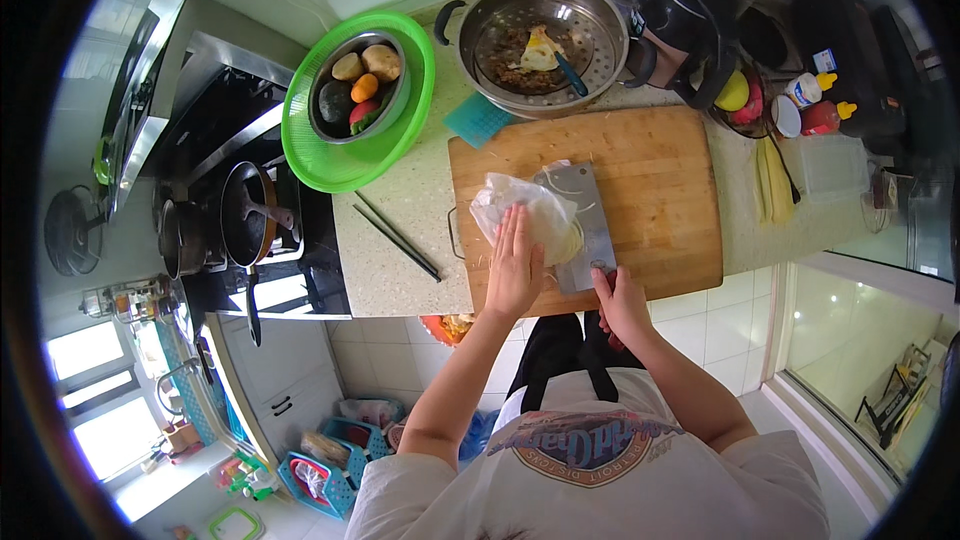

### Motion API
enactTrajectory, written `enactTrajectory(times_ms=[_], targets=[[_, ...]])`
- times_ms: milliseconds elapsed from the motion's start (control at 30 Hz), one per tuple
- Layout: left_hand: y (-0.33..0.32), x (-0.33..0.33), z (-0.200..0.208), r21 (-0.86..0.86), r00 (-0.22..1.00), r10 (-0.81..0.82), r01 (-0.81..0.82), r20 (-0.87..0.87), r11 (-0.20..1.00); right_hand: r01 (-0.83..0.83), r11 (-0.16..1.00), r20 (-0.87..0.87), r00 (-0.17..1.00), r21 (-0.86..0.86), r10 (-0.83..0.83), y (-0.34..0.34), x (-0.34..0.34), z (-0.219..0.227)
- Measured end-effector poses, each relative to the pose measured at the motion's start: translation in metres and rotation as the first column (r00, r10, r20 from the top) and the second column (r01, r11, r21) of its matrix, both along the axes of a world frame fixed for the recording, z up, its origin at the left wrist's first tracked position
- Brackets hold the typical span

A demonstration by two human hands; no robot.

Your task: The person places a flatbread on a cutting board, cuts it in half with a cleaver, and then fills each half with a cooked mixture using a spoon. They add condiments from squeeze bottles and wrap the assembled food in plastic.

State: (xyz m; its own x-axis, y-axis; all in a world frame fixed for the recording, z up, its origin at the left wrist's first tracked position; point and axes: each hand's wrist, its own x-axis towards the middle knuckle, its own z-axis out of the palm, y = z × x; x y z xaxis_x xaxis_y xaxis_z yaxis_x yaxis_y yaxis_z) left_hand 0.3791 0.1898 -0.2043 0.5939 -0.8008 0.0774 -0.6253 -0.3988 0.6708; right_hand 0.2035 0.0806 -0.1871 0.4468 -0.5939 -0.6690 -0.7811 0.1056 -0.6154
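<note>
- Nearest the camera, a white printed T-shirt (600,470) fills 6 o'clock.
- The left hand (515,265) lies flat, fingers extended, on a clear plastic bag (510,195) covering a pale vegetable (567,242), at the right hand's 10 o'clock.
- The right hand (622,305) grips a cleaver (590,240); its blade points to 11 o'clock beside the vegetable, atop a wooden cutting board (660,200).
- Around the board: chopsticks (398,237) at 9 o'clock, a turquoise cloth (477,120) at 10, a kettle (690,20) at 1.
- At 12, a steel steamer (600,32) crowds the far edge, holding a yellow-white lump (540,50).
- At 10, a green colander (415,130) contains a steel bowl (398,105) with potatoes (380,63) and an orange fruit (365,88).
</note>
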Motion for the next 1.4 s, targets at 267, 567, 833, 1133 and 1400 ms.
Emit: enactTrajectory(times_ms=[267,567,833,1133,1400], targets=[[0.008,-0.020,-0.023,0.235,0.929,0.295,-0.346,0.225,0.908,-0.007,0.992,0.064,0.998,-0.127,0.015,0.002,-0.005,-0.006],[0.017,-0.022,-0.016,0.245,0.979,0.108,-0.149,0.175,0.958,-0.017,0.996,0.018,1.000,-0.082,0.018,0.001,0.005,0.001],[0.029,-0.014,-0.010,0.149,0.996,-0.069,0.061,0.048,0.987,-0.025,0.998,-0.012,1.000,-0.058,0.024,0.003,0.008,-0.002],[0.027,-0.016,-0.009,0.230,0.988,-0.107,0.079,0.108,0.970,0.022,0.992,0.066,0.998,-0.123,-0.014,0.014,-0.005,-0.015],[0.031,-0.011,-0.010,0.210,0.991,-0.126,0.112,0.050,0.971,0.012,0.988,0.111,0.994,-0.155,0.006,0.026,0.011,-0.004]])
